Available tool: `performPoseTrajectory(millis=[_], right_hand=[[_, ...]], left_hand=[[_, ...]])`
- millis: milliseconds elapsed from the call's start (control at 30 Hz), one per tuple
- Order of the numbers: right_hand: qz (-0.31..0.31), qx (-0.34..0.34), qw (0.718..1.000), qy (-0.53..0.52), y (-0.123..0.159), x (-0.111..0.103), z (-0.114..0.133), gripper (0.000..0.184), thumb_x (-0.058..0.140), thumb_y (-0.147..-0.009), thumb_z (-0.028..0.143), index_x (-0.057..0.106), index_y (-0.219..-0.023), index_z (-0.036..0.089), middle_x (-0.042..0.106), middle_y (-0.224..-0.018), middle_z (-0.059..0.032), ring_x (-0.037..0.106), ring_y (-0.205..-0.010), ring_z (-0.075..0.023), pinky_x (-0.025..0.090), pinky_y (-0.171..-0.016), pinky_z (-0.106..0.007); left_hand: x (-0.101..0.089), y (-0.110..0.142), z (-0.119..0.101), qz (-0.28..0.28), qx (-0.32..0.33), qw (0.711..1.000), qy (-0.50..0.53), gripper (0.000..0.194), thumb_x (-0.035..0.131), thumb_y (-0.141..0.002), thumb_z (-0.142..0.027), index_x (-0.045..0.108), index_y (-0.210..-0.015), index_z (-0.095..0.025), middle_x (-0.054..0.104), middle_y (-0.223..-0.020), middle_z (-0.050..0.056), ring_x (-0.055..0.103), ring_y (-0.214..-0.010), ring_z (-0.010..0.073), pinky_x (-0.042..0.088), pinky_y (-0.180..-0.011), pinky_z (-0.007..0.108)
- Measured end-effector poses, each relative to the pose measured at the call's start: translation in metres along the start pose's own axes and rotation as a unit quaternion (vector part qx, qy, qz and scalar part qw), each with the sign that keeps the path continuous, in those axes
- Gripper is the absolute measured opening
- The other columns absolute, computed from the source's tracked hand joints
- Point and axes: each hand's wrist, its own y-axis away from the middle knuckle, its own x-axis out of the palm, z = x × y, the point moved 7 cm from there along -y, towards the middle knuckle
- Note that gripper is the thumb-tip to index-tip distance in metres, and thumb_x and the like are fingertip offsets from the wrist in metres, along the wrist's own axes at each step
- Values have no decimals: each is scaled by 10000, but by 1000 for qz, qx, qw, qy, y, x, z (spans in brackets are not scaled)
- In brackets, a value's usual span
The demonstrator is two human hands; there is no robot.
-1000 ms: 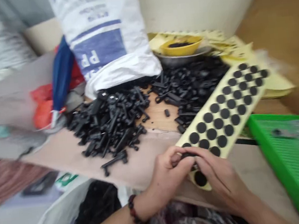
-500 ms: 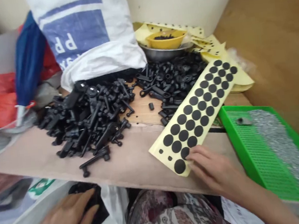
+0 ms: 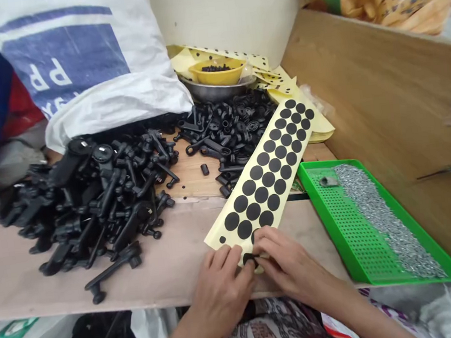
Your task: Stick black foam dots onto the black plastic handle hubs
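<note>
A: Head view, only one. Clock set on its centre. What's changed?

B: Left hand (image 3: 221, 282). Half a second ago it's down by the white bag; now it's at 6 o'clock, on the near end of the sticker sheet (image 3: 265, 183), opposite the right hand (image 3: 289, 259).

A: Meaning?

B: My read: the work is two-handed now, gathered at one black disc (image 3: 249, 256) on that near end.

A: Grips?

B: Left: fingers bent, tips on the sheet, thumb at the disc, not wrapped round anything I can see. Right: thumb and fingertips nearly together by the disc's edge. Can't tell if either has hold of it; fingers hide the contact.

A: Sheet position?

B: Flat-looking, slanting from 6 up to about 2 o'clock, rows of discs on it. One small dot (image 3: 222, 240) shows just beside the left fingers.

A: Rest?

B: Pile of black parts (image 3: 92, 204) at 9, one loose lever (image 3: 115, 269) at 8. Second black pile (image 3: 240, 119) near 12 to 1. Green tray (image 3: 339, 221) at 4, small metal pieces (image 3: 379, 212) in it. White bag (image 3: 153, 327), below the table edge, 7 to 8.
</note>
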Motion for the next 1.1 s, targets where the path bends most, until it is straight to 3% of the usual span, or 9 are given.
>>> performPoseTrajectory(millis=[267,533,700,967,1100], right_hand=[[-15,-12,993,117,-6,3,-2,207,371,-856,36,502,-796,186,546,-862,-99,495,-798,-237,480,-680,-385],[2,-11,998,62,1,3,9,196,382,-871,57,454,-757,198,538,-796,-71,487,-758,-218,454,-651,-346],[12,14,1000,24,2,5,4,189,394,-849,36,407,-770,208,517,-782,-41,475,-743,-202,430,-632,-324],[-45,-86,994,50,8,10,16,184,378,-892,38,429,-846,208,549,-796,-57,509,-752,-207,460,-662,-337],[-50,-123,991,36,10,8,19,163,420,-876,63,472,-867,217,583,-770,-44,546,-728,-204,470,-640,-317]], left_hand=[[0,1,-2,-4,4,1000,-11,217,428,-904,-149,611,-1021,-148,630,-1013,117,559,-907,256,453,-719,377],[6,8,-3,9,27,999,-21,213,425,-899,-139,608,-1007,-130,616,-1074,140,548,-959,273,443,-766,394],[5,9,-3,3,33,999,-19,233,418,-896,-129,600,-1042,-122,604,-1073,140,537,-955,269,441,-772,395],[6,12,-7,-2,10,1000,3,150,453,-899,-159,599,-932,-148,598,-1037,117,542,-926,233,461,-768,362],[-19,20,-1,1,22,999,28,149,448,-881,-132,589,-929,-142,614,-1033,107,554,-923,215,464,-780,330]])
